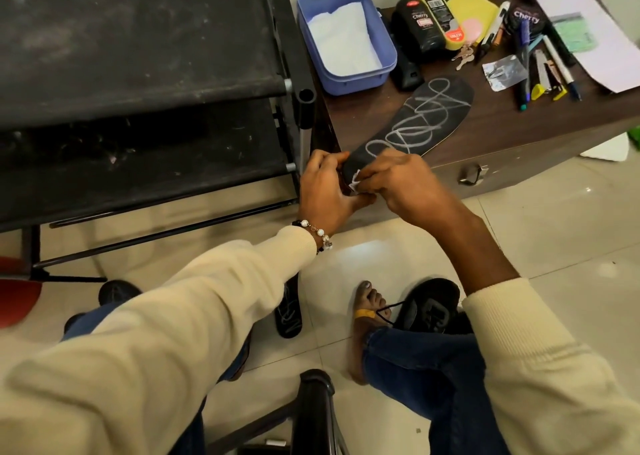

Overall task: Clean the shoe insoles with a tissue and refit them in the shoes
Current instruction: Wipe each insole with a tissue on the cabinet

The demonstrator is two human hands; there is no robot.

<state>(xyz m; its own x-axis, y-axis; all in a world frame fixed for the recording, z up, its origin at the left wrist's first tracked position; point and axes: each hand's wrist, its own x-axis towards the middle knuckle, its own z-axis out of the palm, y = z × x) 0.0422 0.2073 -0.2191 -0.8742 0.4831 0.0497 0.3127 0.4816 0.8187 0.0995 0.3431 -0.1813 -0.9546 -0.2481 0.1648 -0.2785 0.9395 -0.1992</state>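
A black insole (412,124) scribbled with white lines lies slanted on a dark wooden cabinet (485,132), its near end sticking out over the cabinet's edge. The left hand (325,188) curls its fingers around that near end and holds it from the left and below. The right hand (401,184) has its fingers bent and pinches a small piece of white tissue (356,182) against the insole's near tip, just beside the left hand.

A second insole (288,316) lies on the tiled floor (554,247) below, partly hidden by the left sleeve. A black shoe (429,307) sits on the floor to the right, next to a bare foot (369,316). Another black shoe (117,292) peeks out on the left, behind the left arm.

On the far part of the cabinet a blue tub (346,37) holds more white tissue. To its right stand bottles of shoe polish (414,25), a yellow cloth (472,8), keys (464,56), pens and markers (550,70) and white paper (581,29). A black metal rack (138,74) fills the left side.
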